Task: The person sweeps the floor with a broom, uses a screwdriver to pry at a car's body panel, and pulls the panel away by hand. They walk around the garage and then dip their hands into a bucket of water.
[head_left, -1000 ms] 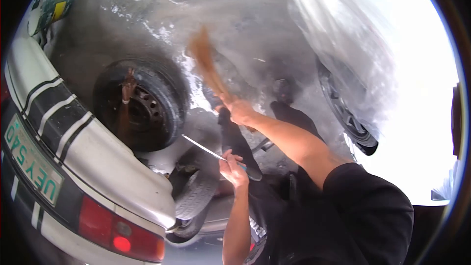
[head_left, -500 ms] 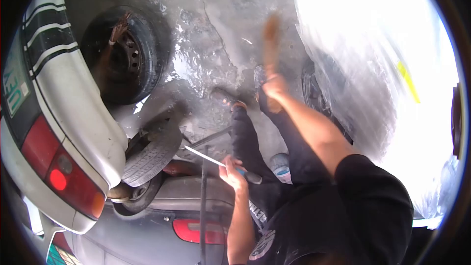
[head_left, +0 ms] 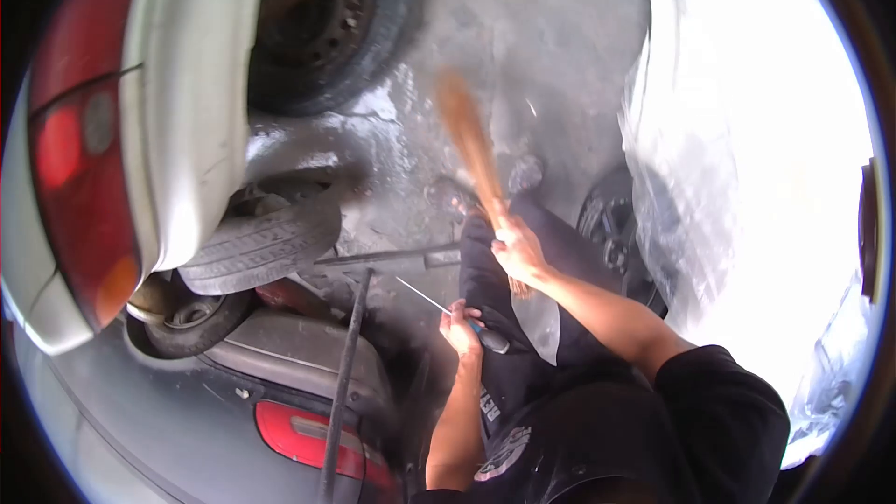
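My left hand (head_left: 462, 328) is wrapped round the blue and black handle (head_left: 487, 334) of a screwdriver-like tool, its thin metal shaft (head_left: 425, 295) pointing up and left. To the right and a little higher, my right hand (head_left: 518, 247) grips a brown bundle (head_left: 469, 140) that looks like a short straw brush. The bundle's far end is blurred and extends up and left over the floor. Its short lower end shows below the hand, over my dark trousers. The two hands are apart.
A light car's rear (head_left: 191, 112) fills the left, above a dark bumper with a red lamp (head_left: 303, 434). Tyres (head_left: 261, 247) lie between them. A wheel (head_left: 327, 28) stands at the top. A dark bar (head_left: 343, 383) rises beside my left arm. Plastic sheeting (head_left: 747, 177) covers the right.
The view has shifted, with the cars looking larger. My right hand has come down and nearer my left, and the brown bundle now tilts left. Both hands keep their holds.
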A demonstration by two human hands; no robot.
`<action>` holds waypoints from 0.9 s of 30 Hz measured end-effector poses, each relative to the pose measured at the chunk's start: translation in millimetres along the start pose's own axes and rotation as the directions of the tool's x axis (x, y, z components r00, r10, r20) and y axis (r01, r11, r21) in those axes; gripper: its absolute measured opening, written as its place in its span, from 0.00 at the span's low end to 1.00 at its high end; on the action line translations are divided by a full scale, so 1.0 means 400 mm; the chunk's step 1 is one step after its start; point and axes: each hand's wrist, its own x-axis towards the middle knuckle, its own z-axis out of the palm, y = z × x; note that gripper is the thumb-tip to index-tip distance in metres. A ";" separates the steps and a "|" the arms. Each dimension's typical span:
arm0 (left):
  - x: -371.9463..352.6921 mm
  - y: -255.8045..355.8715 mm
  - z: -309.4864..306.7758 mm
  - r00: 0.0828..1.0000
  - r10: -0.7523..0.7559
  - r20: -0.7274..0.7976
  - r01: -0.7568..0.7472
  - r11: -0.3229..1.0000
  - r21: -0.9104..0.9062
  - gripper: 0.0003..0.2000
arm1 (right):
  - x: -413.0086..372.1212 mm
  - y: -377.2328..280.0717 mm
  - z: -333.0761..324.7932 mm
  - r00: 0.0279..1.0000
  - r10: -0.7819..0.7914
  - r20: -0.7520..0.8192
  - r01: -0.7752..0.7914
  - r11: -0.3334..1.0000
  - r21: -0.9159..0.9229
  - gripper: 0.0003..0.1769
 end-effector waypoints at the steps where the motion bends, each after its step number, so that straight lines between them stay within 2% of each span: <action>1: 0.011 -0.006 -0.013 0.999 -0.029 0.032 0.030 0.999 -0.027 0.11 | -0.019 -0.038 -0.023 0.999 0.028 -0.034 -0.028 1.000 -0.006 0.48; 2: 0.007 0.000 -0.026 0.996 -0.059 0.070 0.062 0.997 -0.049 0.11 | -0.036 -0.081 -0.047 0.996 0.059 -0.070 -0.060 0.998 -0.009 0.49; 5: -0.020 0.065 -0.046 0.987 -0.087 0.135 0.098 0.992 -0.076 0.12 | -0.046 -0.199 -0.118 0.971 -0.121 -0.207 0.121 0.993 -0.016 0.49; 6: -0.029 0.075 -0.058 0.981 -0.117 0.154 0.128 0.989 -0.069 0.13 | -0.022 -0.236 -0.132 0.963 -0.153 -0.220 0.149 0.988 -0.037 0.49; 8: -0.040 0.084 -0.084 0.979 -0.077 0.190 0.101 0.988 -0.119 0.13 | 0.086 -0.318 -0.159 0.925 -0.242 -0.292 0.208 0.968 -0.141 0.46; 10: -0.063 0.117 -0.097 0.976 -0.076 0.202 0.124 0.963 -0.238 0.14 | 0.215 -0.436 -0.186 0.922 -0.233 -0.310 0.191 0.969 -0.158 0.45; 12: -0.081 0.134 -0.115 0.978 -0.068 0.196 0.123 0.951 -0.285 0.14 | 0.292 -0.585 -0.216 0.933 -0.173 -0.317 0.134 0.981 -0.141 0.45; 13: -0.085 0.138 -0.123 0.980 -0.073 0.184 0.129 0.939 -0.317 0.14 | 0.315 -0.608 -0.220 0.933 -0.183 -0.308 0.144 0.979 -0.147 0.45; 15: -0.092 0.143 -0.137 0.984 -0.102 0.146 0.149 0.921 -0.360 0.14 | 0.348 -0.631 -0.215 0.901 -0.318 -0.294 0.211 0.915 -0.345 0.45; 16: -0.095 0.143 -0.137 0.983 -0.133 0.124 0.171 0.905 -0.389 0.13 | 0.332 -0.637 -0.232 0.906 -0.325 -0.272 0.219 0.908 -0.356 0.45; 18: -0.110 0.138 -0.155 0.977 -0.199 0.073 0.211 0.881 -0.424 0.13 | 0.253 -0.605 -0.294 0.942 -0.328 0.067 0.326 0.857 -0.399 0.46; 20: -0.112 0.132 -0.122 0.966 -0.256 0.027 0.237 0.844 -0.481 0.12 | 0.233 -0.529 -0.347 0.879 -0.364 0.309 0.473 0.752 -0.460 0.47; 21: -0.122 0.114 -0.114 0.956 -0.293 -0.019 0.245 0.833 -0.496 0.12 | 0.247 -0.546 -0.372 0.871 -0.356 0.338 0.484 0.743 -0.462 0.47; 23: -0.143 0.104 -0.079 0.937 -0.344 -0.062 0.267 0.821 -0.505 0.13 | 0.287 -0.606 -0.434 0.793 -0.121 0.597 0.572 0.487 -0.660 0.48; 25: -0.163 0.107 -0.037 0.922 -0.384 -0.051 0.300 0.791 -0.534 0.14 | 0.475 -0.573 -0.455 0.588 -0.405 0.700 0.806 0.220 -0.550 0.51; 27: -0.175 0.117 0.013 0.910 -0.414 -0.033 0.323 0.756 -0.570 0.14 | 0.608 -0.708 -0.465 0.543 -0.373 0.753 0.817 0.024 -0.577 0.50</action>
